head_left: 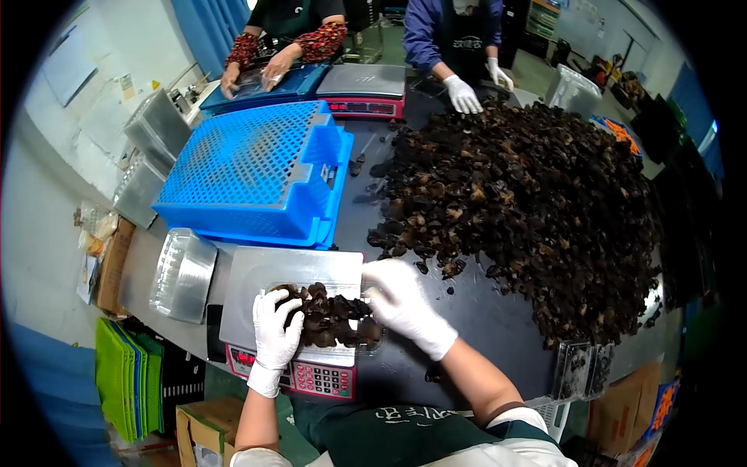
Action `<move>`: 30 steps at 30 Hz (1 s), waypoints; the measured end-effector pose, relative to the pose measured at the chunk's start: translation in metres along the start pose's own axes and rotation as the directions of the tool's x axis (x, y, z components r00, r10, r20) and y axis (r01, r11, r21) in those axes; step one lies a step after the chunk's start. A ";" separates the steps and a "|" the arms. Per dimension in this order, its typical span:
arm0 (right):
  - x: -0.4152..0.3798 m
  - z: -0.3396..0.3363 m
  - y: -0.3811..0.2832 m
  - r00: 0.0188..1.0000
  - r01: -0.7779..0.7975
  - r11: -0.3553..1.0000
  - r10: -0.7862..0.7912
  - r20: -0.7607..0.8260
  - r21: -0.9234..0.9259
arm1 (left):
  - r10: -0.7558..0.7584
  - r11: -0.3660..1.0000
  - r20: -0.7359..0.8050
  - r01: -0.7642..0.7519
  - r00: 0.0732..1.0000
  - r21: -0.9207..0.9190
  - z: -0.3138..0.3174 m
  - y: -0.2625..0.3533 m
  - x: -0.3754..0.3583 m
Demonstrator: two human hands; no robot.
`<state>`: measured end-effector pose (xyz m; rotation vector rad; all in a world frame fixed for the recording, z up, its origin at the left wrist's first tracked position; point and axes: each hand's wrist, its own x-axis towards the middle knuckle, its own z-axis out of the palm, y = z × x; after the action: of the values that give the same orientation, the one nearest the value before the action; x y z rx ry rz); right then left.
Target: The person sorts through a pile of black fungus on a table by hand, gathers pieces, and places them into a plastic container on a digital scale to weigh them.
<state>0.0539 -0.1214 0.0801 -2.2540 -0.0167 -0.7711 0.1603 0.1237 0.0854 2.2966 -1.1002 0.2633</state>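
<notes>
"Scale plate?"
"Smooth metal, satin sheen, I note. Stacked tubs: clear, glossy plastic."
"Crate?"
"Blue plastic, latticed. Carton: matt brown cardboard. Dark pile: rough, crinkled."
"Your gloves?"
"White, matt; I can't tell rubber from cloth."

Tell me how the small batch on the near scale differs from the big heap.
The small batch is a compact handful; the big heap sprawls widely.
The small batch sits on the near scale; the big heap lies on the dark tabletop.
The small batch is between the left hand and right hand; the big heap is beyond them.
Both are dark, curled, brownish-black pieces.
</notes>
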 end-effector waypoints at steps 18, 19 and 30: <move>-0.164 -0.116 0.022 0.424 -0.250 0.879 0.476 0.770 -0.406 | 0.077 0.995 0.173 -0.085 0.982 0.043 0.000 -0.006 -0.005; -0.174 -0.123 0.013 0.206 -0.286 0.863 0.481 0.852 -0.417 | 0.068 0.997 0.174 -0.072 0.982 0.019 0.000 -0.007 -0.006; -0.106 -0.081 0.046 0.825 -0.255 0.917 0.372 0.426 -0.306 | 0.118 0.978 0.316 -0.166 0.942 0.130 -0.017 0.025 0.014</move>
<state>-0.0646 -0.1858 0.0379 -2.5328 0.2238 -0.0233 0.1511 0.1124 0.1153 2.4559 -1.4506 0.0467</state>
